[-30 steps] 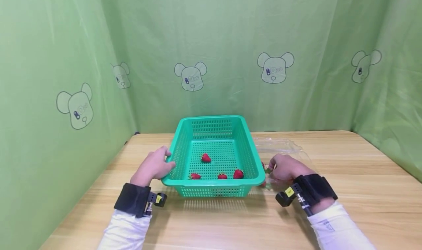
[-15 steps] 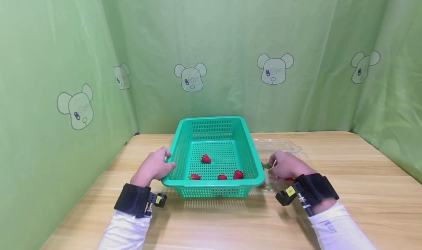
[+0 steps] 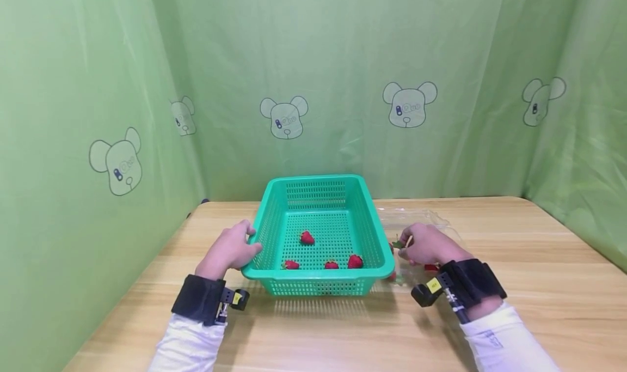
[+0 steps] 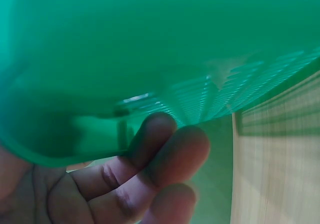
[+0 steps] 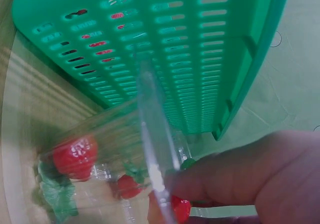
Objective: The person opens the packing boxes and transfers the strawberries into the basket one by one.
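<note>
Head view puts the left hand (image 3: 229,249) at the near-left rim of the green basket (image 3: 315,274), thumb and fingers closed about the edge; a hard tug there could, I judge, tilt or drag it and roll the four loose berries (image 3: 306,238) lying right of that grip. Farther right, the right hand (image 3: 428,247) appears to pinch a strawberry (image 3: 398,244) by its green leafy top, at the clear container (image 5: 159,159) just beside the basket. Such a slight pinch might let the leaves slip or tear, and the fruit could snag on the thin plastic wall close by the fingertips. Looks run likewise: the basket berries are red and plump; of the pinched piece only pointed green shows clearly, its fruit hidden; one container berry (image 5: 77,156), below the right fingertips, is glossy red, blurred behind plastic.
</note>
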Available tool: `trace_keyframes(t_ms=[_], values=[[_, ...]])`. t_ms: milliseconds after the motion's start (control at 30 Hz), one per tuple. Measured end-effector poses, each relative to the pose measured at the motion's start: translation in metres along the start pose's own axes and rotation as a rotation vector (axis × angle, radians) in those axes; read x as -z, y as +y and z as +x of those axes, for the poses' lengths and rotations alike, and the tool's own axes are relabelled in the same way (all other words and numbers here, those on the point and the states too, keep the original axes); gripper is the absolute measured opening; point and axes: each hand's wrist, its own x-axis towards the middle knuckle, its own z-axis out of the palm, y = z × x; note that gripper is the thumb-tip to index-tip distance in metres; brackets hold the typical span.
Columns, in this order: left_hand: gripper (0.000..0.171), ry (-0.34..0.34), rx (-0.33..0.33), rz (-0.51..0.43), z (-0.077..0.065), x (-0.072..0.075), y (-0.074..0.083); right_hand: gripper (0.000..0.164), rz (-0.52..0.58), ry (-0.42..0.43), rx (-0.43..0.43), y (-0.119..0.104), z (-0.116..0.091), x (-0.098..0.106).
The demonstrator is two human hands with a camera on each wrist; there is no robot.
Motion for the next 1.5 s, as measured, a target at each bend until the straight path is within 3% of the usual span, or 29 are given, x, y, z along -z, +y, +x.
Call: trace_keyframes(t_ms=[233,700,967,1500], values=[[0.038,-0.001,0.019,0.0,0.0,-0.001,-0.002,0.013,0.009,0.01,-0.014,-0.004,0.0,0.002],[0.039,0.014,-0.026,0.031,0.001,-0.002,0.0,0.019,-0.02,0.079,0.045,-0.01,-0.007,0.013],[0.039,0.013,-0.018,0.03,0.002,-0.002,-0.001,0.018,-0.038,0.122,0.097,-0.016,-0.009,0.018],[0.039,0.005,0.001,0.03,0.002,-0.001,-0.001,0.025,-0.051,0.14,0.099,-0.028,-0.012,0.025]])
